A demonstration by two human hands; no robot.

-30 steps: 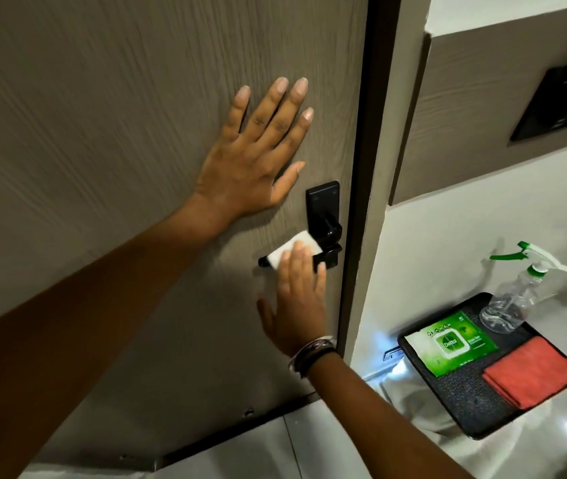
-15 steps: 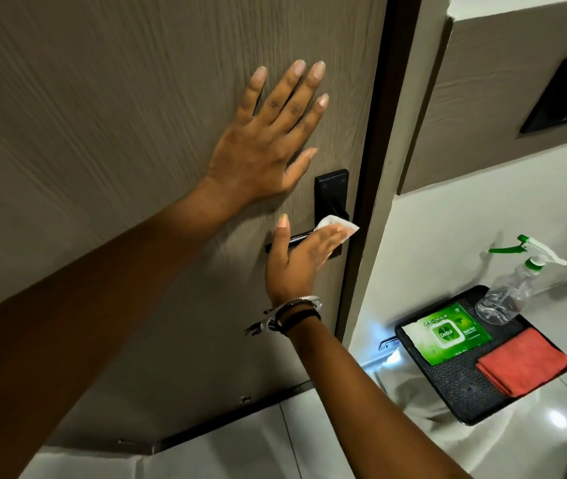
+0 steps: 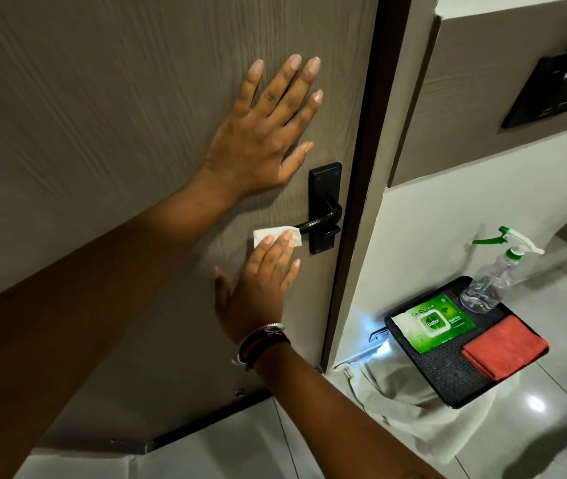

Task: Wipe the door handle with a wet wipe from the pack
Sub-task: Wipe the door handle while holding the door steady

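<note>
A black lever door handle (image 3: 323, 216) on a black backplate sits near the right edge of the brown wood-grain door (image 3: 102, 115). A folded white wet wipe (image 3: 270, 234) covers the lever's free left end. My right hand (image 3: 261, 288) presses the wipe there with its fingertips, fingers straight, palm below the lever. My left hand (image 3: 268, 133) lies flat and spread on the door above the handle, holding nothing. The green wipe pack (image 3: 432, 323) lies on a black tray (image 3: 447, 378) at the lower right.
On the tray also stand a clear spray bottle (image 3: 489, 281) with a green and white trigger and a folded red cloth (image 3: 503, 344). A white cloth bag (image 3: 392, 399) lies under the tray on the glossy tiled floor. A black wall panel (image 3: 551, 88) is at the upper right.
My right hand has slid the wipe from the lever's inner end by the backplate to its free left end, and the fingers now lie flat over it. My left hand stays on the door.
</note>
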